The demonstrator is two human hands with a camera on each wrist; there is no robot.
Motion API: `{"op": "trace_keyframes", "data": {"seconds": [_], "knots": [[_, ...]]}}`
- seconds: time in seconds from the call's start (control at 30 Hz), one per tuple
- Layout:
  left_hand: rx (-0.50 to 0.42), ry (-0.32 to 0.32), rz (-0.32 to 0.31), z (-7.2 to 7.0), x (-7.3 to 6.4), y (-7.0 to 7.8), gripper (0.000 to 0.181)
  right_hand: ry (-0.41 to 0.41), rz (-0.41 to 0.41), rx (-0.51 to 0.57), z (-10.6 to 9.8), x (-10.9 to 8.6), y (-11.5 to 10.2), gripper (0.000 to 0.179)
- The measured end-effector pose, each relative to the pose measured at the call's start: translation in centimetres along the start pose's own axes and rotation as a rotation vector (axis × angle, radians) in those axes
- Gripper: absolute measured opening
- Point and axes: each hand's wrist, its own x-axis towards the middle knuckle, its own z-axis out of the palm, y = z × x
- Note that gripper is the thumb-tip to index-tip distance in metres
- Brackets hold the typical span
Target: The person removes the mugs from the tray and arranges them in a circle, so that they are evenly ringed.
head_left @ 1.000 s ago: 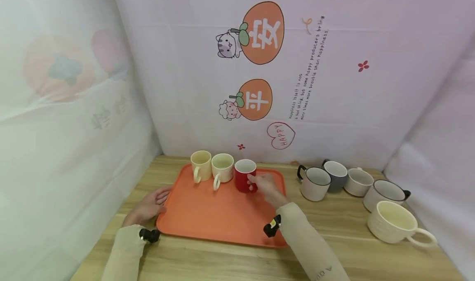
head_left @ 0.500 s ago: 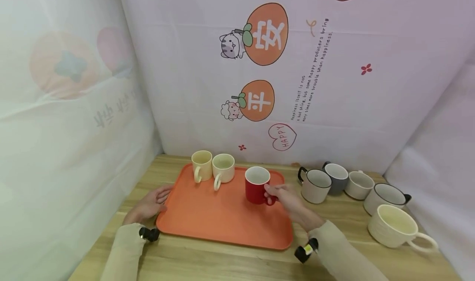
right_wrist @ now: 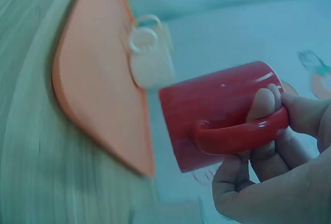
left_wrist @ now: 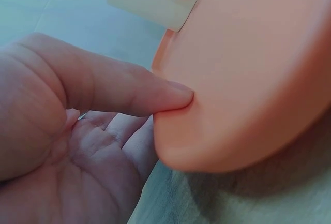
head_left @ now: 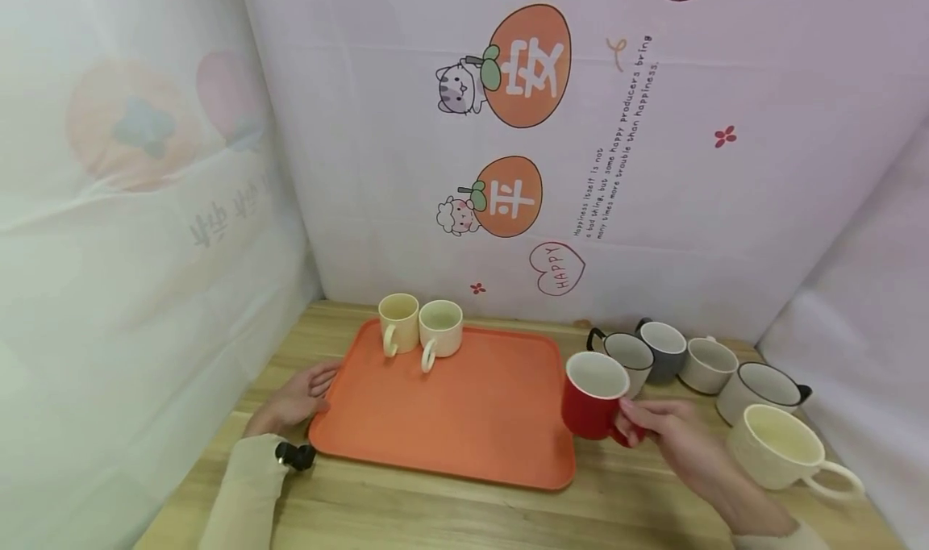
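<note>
My right hand (head_left: 678,441) grips the handle of a red mug (head_left: 586,409) with a white inside. In the right wrist view, thumb and fingers wrap that handle, and the mug's side (right_wrist: 207,102) faces the camera. The mug overlaps the right edge of an orange tray (head_left: 443,409) in the head view. At the tray's left side, my left hand (head_left: 296,397) holds the edge, its thumb (left_wrist: 165,94) over the rim and the other fingers along the outside. Two mugs, one pale yellow (head_left: 408,336) and one cream (head_left: 450,340), stand at the tray's back left.
Right of the tray stand a white mug with a dark rim (head_left: 639,360), a grey mug (head_left: 664,360), a small white mug (head_left: 707,368), another dark-rimmed white mug (head_left: 755,401) and a wide cream mug (head_left: 769,453). Printed cloth (head_left: 406,235) hangs behind the wooden table (head_left: 406,510).
My right hand has taken the red mug by its handle from the back of the tray, rightward and nearer, past the right edge. The left hand stays at the tray.
</note>
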Motion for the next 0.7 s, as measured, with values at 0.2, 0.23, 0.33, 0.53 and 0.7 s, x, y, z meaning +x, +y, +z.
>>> {"op": "trace_keyframes", "data": {"seconds": [0.2, 0.23, 0.33, 0.53, 0.7], "knots": [[0.014, 0.014, -0.013, -0.1, 0.0, 0.2, 0.086, 0.11, -0.033, -0.063, -4.4, -4.1, 1.9, 0.032], [0.012, 0.011, -0.01, 0.0, 0.0, 0.2, 0.086, 0.129, -0.043, -0.054, -5.1, -4.8, 2.2, 0.032], [-0.002, 0.007, -0.006, 0.1, 0.2, 0.1, 0.087, 0.167, -0.099, 0.032, -7.0, -6.7, 3.4, 0.033], [0.007, 0.017, 0.002, 0.0, 0.0, -0.1, 0.086, 0.272, -0.09, 0.083, -9.7, -9.0, 5.6, 0.034], [0.006, 0.01, 0.011, -0.1, 0.1, -0.1, 0.085, 0.376, 0.097, -0.028, -11.2, -9.7, 6.8, 0.034]]}}
